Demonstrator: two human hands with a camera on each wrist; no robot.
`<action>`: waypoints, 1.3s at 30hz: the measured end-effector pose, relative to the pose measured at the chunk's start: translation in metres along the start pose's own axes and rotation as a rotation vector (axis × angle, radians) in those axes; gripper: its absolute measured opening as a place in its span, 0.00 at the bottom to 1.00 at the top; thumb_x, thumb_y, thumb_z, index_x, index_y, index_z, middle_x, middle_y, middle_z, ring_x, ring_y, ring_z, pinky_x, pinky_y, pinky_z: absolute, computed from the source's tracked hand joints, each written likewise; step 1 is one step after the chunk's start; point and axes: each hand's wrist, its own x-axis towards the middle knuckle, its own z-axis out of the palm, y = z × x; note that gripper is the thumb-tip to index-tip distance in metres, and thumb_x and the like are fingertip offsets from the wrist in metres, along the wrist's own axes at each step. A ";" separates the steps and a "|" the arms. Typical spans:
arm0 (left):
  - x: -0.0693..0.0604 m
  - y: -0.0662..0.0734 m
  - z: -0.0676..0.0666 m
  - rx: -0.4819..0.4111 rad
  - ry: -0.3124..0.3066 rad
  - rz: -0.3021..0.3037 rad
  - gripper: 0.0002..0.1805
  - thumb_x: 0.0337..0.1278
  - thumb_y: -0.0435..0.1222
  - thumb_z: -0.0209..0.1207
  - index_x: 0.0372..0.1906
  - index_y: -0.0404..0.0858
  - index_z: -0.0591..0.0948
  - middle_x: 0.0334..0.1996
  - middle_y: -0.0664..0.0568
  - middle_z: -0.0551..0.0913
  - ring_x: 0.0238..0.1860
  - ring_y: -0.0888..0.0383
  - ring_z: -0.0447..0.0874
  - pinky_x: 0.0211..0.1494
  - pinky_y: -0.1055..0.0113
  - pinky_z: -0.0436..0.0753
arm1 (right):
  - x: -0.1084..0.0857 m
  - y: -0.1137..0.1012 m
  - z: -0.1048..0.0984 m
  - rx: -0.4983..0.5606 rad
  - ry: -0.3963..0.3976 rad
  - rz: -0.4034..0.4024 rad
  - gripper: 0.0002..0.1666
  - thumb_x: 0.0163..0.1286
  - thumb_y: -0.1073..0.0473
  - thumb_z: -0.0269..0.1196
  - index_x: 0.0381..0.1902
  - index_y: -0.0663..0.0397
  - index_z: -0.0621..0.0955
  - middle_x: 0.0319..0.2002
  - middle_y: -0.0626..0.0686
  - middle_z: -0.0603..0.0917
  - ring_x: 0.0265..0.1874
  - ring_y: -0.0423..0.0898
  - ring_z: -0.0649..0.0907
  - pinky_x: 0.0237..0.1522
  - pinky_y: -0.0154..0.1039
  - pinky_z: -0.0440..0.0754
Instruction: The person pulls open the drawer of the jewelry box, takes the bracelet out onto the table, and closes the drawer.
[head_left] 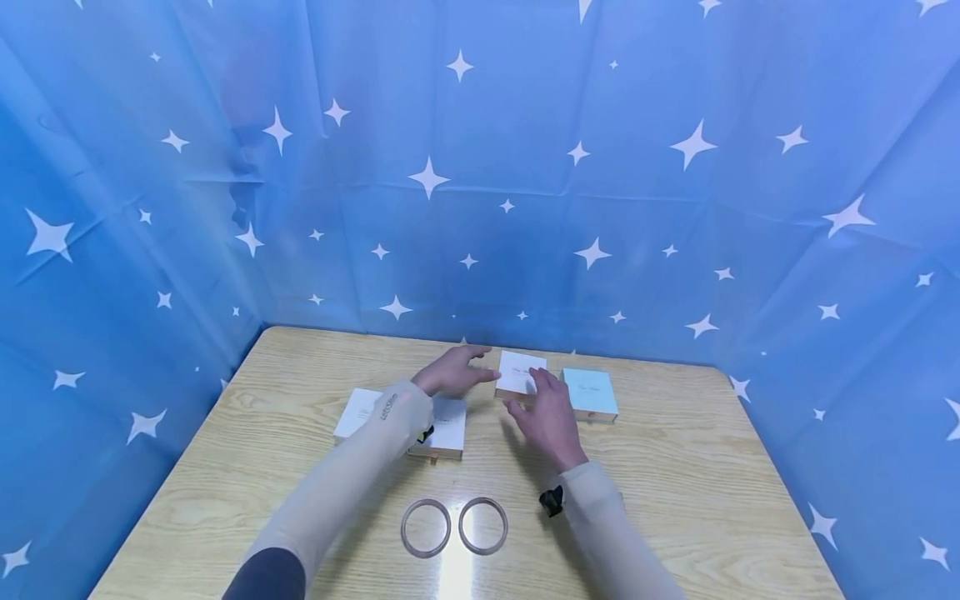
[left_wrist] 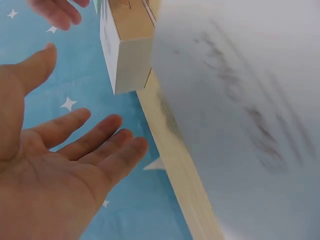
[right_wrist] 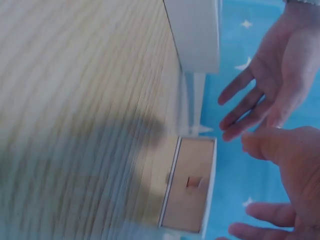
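Note:
At the back of the table a white box with small lettering stands between two hands. My left hand is at its left side, fingers spread and bent a little. In the left wrist view that hand shows its palm, apart from the box. My right hand reaches over the box's front right corner; whether a fingertip touches it is unclear. The right wrist view shows the right hand with thumb and fingers apart, beside the box's brown side. Both hands look empty.
A light blue box stands right of the white one. Two white boxes lie left, partly behind my left sleeve. Two rings lie near the front of the wooden table. A blue star-patterned curtain surrounds it.

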 end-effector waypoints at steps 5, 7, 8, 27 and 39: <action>0.016 0.007 0.003 -0.047 0.017 -0.031 0.37 0.73 0.53 0.57 0.78 0.39 0.65 0.76 0.39 0.68 0.77 0.41 0.64 0.76 0.44 0.69 | 0.005 0.007 0.000 0.028 -0.038 0.091 0.48 0.67 0.44 0.70 0.73 0.69 0.68 0.71 0.72 0.71 0.70 0.69 0.71 0.68 0.62 0.74; 0.023 0.009 0.004 -0.049 0.016 -0.047 0.37 0.73 0.52 0.57 0.78 0.38 0.65 0.75 0.38 0.68 0.76 0.41 0.65 0.76 0.45 0.69 | 0.006 0.009 0.001 0.043 -0.052 0.119 0.50 0.68 0.43 0.69 0.74 0.71 0.66 0.71 0.73 0.70 0.71 0.69 0.70 0.69 0.63 0.73; 0.026 0.010 0.004 -0.047 0.016 -0.055 0.37 0.73 0.51 0.57 0.78 0.38 0.65 0.75 0.38 0.69 0.76 0.41 0.66 0.76 0.45 0.70 | 0.006 0.010 0.001 0.048 -0.057 0.132 0.50 0.68 0.43 0.69 0.74 0.71 0.65 0.71 0.73 0.69 0.71 0.69 0.70 0.69 0.63 0.72; 0.061 0.026 0.030 0.043 0.038 -0.135 0.32 0.67 0.35 0.65 0.74 0.35 0.71 0.73 0.42 0.72 0.74 0.45 0.69 0.76 0.53 0.71 | 0.016 0.018 0.012 0.063 0.028 0.245 0.29 0.68 0.43 0.68 0.41 0.70 0.82 0.38 0.67 0.87 0.31 0.58 0.86 0.36 0.52 0.84; 0.061 0.025 0.032 -0.012 0.073 -0.151 0.31 0.63 0.34 0.68 0.70 0.33 0.74 0.70 0.41 0.76 0.72 0.44 0.72 0.74 0.54 0.73 | 0.017 0.012 0.015 0.015 0.033 0.271 0.29 0.69 0.45 0.69 0.42 0.70 0.81 0.35 0.67 0.85 0.28 0.56 0.84 0.31 0.50 0.82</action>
